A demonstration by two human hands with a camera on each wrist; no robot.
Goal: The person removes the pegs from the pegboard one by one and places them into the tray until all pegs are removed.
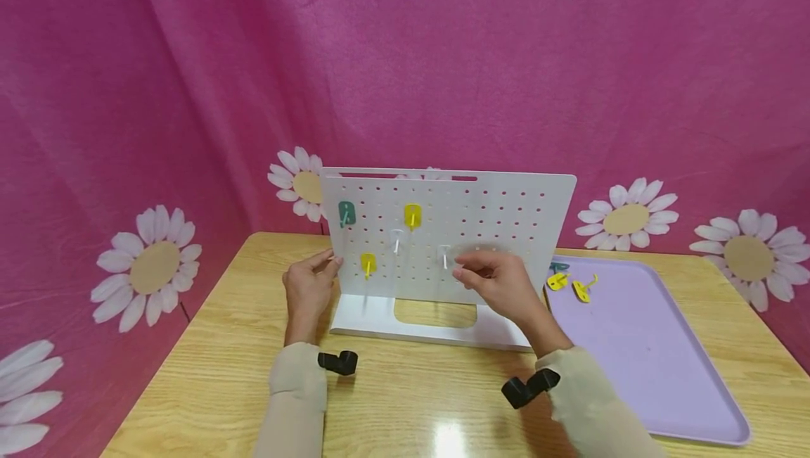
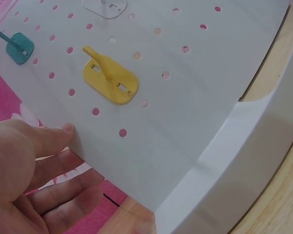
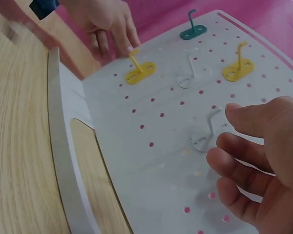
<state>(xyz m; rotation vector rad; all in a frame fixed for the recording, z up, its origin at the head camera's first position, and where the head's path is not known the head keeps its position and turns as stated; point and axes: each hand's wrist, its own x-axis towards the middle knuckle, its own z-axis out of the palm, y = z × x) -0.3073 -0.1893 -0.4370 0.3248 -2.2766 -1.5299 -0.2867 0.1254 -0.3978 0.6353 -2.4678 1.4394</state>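
- our left hand (image 1: 310,285) pinches the white pegboard (image 1: 405,289) by its edge, thumb in front.
- our right hand (image 1: 500,282), loosely curved, thumb and fingers apart, is beside a clear hook (image 1: 444,258).
- below our grip, wooden table (image 1: 405,402); beyond, pink flowered curtain (image 1: 443,57).

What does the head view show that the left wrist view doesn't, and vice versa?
Only the head view shows the lilac tray, its loose green hook and two loose yellow hooks, the right hand, the upper yellow hook and the right clear hook.

Only the left wrist view resolves the slots in the lower yellow hook.

Both share the white pegboard, the left hand at its left edge, the mounted green hook, that lower yellow hook and the left clear hook.
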